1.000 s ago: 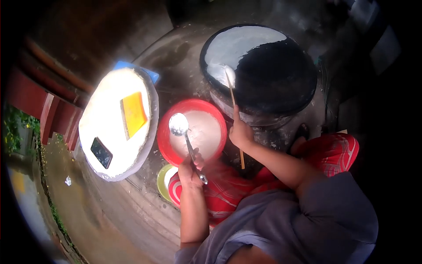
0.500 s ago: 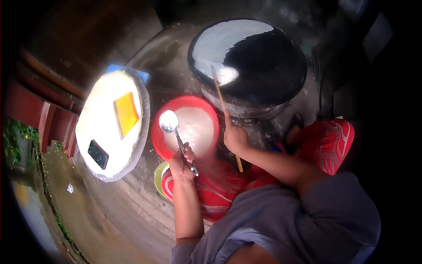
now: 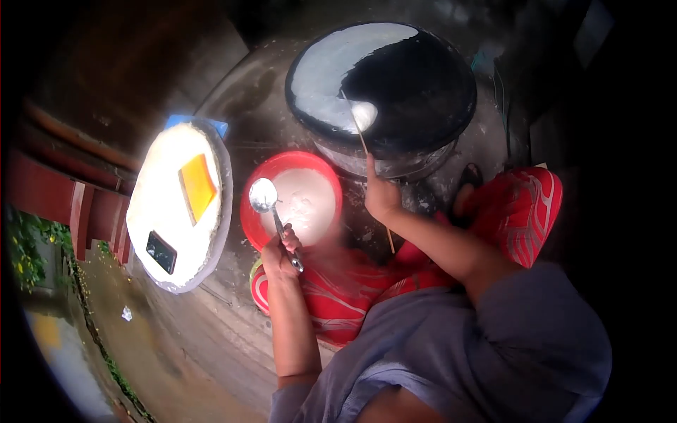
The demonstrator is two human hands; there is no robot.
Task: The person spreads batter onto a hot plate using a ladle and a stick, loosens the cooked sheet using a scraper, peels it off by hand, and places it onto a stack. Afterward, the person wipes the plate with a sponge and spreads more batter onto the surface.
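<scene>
Head view, upper centre: white batter [image 3: 364, 115] on round black griddle [image 3: 427, 92]. Right hand [image 3: 383, 197], fingers pinching thin wooden stick [image 3: 359, 128]; light, level strokes should spread evenly. Left hand [image 3: 279, 255], fingers wrapped round silvery metal ladle [image 3: 263, 195] by red round basin [image 3: 252, 171].

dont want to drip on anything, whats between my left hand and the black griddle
The red basin of pale batter lies between the left hand and the black griddle, as the head view shows.

Cooking area, round griddle [image 3: 416, 92], red basin [image 3: 252, 220], leafy plants [image 3: 25, 254]
</scene>
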